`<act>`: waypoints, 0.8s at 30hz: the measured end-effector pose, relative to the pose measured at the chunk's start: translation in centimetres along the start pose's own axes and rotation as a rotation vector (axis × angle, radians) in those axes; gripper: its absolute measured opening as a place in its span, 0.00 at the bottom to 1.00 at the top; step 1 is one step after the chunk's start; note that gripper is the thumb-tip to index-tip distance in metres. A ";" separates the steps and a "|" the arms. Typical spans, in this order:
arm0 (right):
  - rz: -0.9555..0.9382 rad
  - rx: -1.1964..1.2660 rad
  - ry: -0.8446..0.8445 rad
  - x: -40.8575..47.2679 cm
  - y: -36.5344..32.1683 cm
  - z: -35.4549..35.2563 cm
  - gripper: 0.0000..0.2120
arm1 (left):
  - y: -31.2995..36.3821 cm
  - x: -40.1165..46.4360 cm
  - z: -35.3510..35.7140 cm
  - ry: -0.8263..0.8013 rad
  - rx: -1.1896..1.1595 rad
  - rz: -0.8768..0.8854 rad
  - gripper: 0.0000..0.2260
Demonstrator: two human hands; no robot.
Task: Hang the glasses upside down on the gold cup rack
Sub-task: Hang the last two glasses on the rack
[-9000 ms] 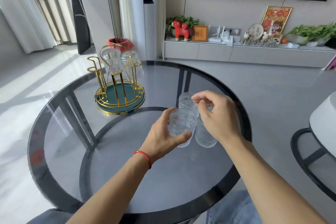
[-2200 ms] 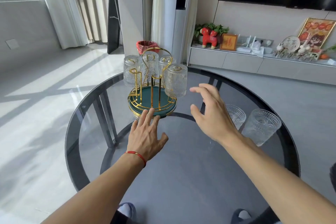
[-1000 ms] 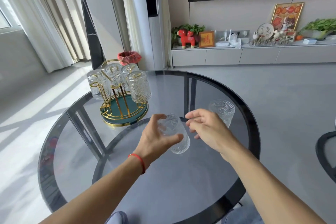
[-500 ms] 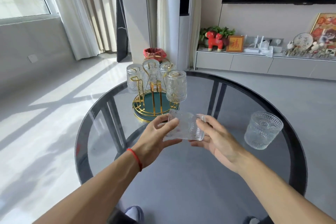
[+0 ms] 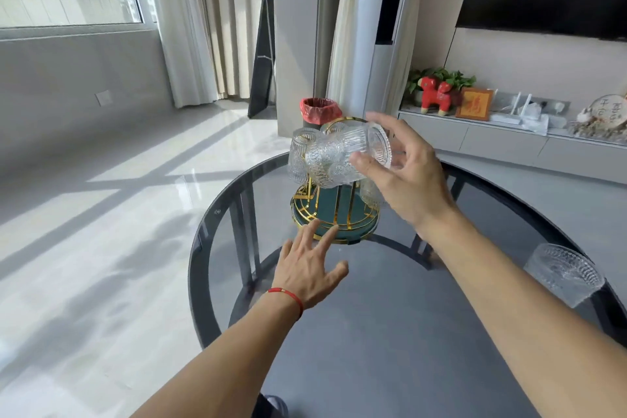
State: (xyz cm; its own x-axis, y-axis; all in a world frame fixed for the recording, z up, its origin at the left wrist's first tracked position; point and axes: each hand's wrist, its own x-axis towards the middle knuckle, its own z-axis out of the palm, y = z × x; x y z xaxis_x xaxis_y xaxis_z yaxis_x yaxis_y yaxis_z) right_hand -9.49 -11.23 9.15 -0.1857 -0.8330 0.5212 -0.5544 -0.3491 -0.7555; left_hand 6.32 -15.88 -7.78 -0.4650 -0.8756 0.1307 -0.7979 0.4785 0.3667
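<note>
My right hand (image 5: 405, 176) holds a ribbed clear glass (image 5: 342, 156) on its side in the air, its mouth turned right, directly in front of the gold cup rack (image 5: 334, 214). The rack has a teal base and stands at the far side of the round glass table (image 5: 390, 349). Several glasses hang upside down on it, mostly hidden behind the held glass; one hung glass (image 5: 297, 159) shows at the left. My left hand (image 5: 310, 268) hovers with fingers spread, fingertips at the rack's front rim. One more upright glass (image 5: 563, 273) stands on the table at the right.
A red-lined bin (image 5: 319, 110) stands on the floor behind the rack. A low TV cabinet (image 5: 509, 142) with a red horse figure (image 5: 436, 95) and ornaments runs along the right wall. Curtains and a window fill the left.
My left hand has let go of the glass and dropped toward the rack's base. My right hand alone has lifted the glass up in front of the rack.
</note>
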 end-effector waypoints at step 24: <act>-0.014 -0.551 -0.268 6.5 3.0 8.3 0.29 | -0.1 0.4 0.9 0.009 0.077 -0.025 0.36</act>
State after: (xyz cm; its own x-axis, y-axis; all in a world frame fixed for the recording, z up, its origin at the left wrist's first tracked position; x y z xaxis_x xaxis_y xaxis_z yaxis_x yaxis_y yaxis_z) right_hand -5.63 -21.24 6.96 -0.0052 -0.9339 0.3575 -0.9065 -0.1465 -0.3959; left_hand 5.86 -16.15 -8.56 -0.4415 -0.8877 0.1306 -0.8363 0.4599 0.2984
